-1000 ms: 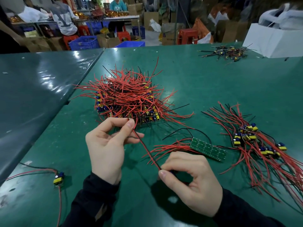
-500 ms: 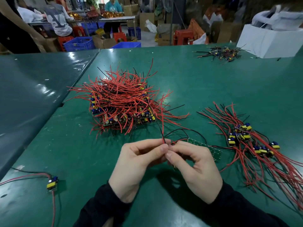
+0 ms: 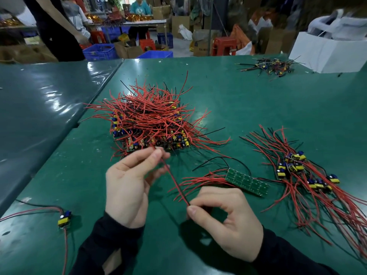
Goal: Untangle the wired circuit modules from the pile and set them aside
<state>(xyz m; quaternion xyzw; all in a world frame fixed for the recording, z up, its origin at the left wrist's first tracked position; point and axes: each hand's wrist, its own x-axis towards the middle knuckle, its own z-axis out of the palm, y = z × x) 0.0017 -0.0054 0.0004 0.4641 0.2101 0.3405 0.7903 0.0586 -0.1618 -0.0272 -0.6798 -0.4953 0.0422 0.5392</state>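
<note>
A thin red insulated wire (image 3: 174,180) runs taut and slanting between both hands, probably held stretched so it can be traced and freed from the tangled heap of red-wired circuit modules (image 3: 151,124) just beyond on the green table mat (image 3: 258,108). The left hand (image 3: 129,187) pinches the wire's upper end between thumb and forefinger, other fingers loosely curled. The right hand (image 3: 226,221) pinches the lower end at its fingertips. Freed modules with splayed red leads (image 3: 301,175) lie set aside to the right, beside a green panel board (image 3: 248,181)

Green table (image 3: 258,108): wire pile (image 3: 151,124), sorted modules (image 3: 301,175).
</note>
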